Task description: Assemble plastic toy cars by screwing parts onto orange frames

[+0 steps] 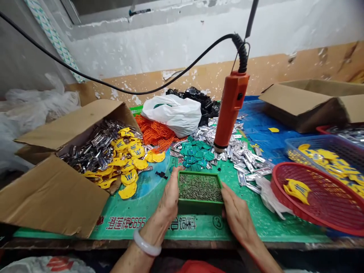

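Between my two hands is a small green tray (pixel 200 207), its inside covered with many tiny metal screws (pixel 200 187). My left hand (pixel 171 193) grips the tray's left side, and a pale bangle (pixel 147 243) circles that wrist. On the opposite side, my right hand (pixel 236 210) is closed against the tray's right edge. Just beyond the tray lie small teal plastic pieces (pixel 196 151). An orange electric screwdriver (pixel 231 110) hangs upright behind them, its tip down by silver strip-like parts (pixel 250 161). A small black piece (pixel 161 174) lies left of my left hand.
At left, a tipped cardboard box (pixel 57 197) spills dark metallic parts (pixel 93 146) and yellow pieces (pixel 129 176). A red basket (pixel 327 212) and a clear blue bin (pixel 295 146) stand right. Orange mesh pieces (pixel 155 132) and a white bag (pixel 173 113) lie behind. A black cable (pixel 136 92) crosses above.
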Tool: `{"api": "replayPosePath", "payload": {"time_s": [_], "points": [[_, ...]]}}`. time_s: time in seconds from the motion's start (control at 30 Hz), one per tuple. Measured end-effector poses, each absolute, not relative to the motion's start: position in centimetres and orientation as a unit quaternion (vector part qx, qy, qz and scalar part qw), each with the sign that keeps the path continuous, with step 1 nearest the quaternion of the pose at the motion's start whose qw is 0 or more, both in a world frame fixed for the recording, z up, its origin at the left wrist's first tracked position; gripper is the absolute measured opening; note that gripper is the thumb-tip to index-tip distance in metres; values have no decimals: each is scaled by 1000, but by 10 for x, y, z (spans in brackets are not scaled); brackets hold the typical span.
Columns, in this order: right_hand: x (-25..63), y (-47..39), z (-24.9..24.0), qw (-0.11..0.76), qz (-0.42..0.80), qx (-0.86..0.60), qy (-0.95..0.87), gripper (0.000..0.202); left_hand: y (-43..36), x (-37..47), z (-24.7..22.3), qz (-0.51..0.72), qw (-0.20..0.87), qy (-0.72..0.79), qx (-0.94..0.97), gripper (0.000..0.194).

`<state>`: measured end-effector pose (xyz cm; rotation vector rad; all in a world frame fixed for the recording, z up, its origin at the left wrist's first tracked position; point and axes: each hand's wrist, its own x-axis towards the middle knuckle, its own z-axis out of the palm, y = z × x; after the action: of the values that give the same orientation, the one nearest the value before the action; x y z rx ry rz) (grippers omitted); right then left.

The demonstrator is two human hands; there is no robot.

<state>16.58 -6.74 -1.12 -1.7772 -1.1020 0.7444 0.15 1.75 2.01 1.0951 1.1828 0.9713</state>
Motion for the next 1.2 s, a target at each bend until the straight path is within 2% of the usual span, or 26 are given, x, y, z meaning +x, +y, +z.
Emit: {"api": "replayPosePath", "payload": {"time_s": [0.13,0.27,0.43,0.6,0.77,1.2], "points": [[163,-68,-9,450,323,-726,-408,61,19,-4,21,400,607,516,454,54],[164,-65,-8,432,314,-713,-455,64,19,-4,28,412,595,547,420,54],[163,-67,-11,465,281,-722,-428,57,15,-3,31,407,629,508,425,52],[161,-66,-12,447,298,-711,-454,61,19,-3,25,450,620,496,410,49],[161,-71,-16,487,250,-717,-432,56,16,-3,22,434,626,472,444,48],[168,-57,-14,431,214,-727,-490,59,25,4,20,465,619,473,421,50]]}}
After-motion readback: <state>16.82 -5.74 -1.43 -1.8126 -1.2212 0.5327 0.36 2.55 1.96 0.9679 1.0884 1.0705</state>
